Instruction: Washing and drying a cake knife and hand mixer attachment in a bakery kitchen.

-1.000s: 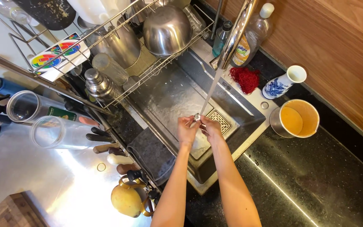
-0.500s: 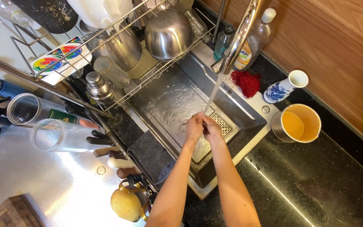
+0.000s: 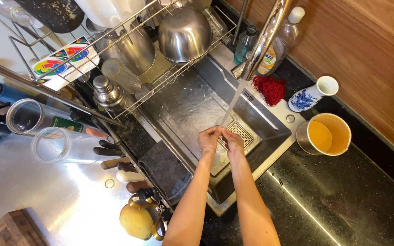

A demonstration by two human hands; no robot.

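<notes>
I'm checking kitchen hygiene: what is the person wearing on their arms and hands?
Nothing that shows: both forearms are bare, with no sleeves in view. The left hand and right hand are gloveless. A thin band may circle the left wrist, but it is too small to tell.

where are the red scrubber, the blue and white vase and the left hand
red scrubber (image 3: 270, 89), head view, middle of the mesh
blue and white vase (image 3: 310, 95), head view, on its painted body
left hand (image 3: 209, 138), head view, back of the hand under the water stream
</notes>
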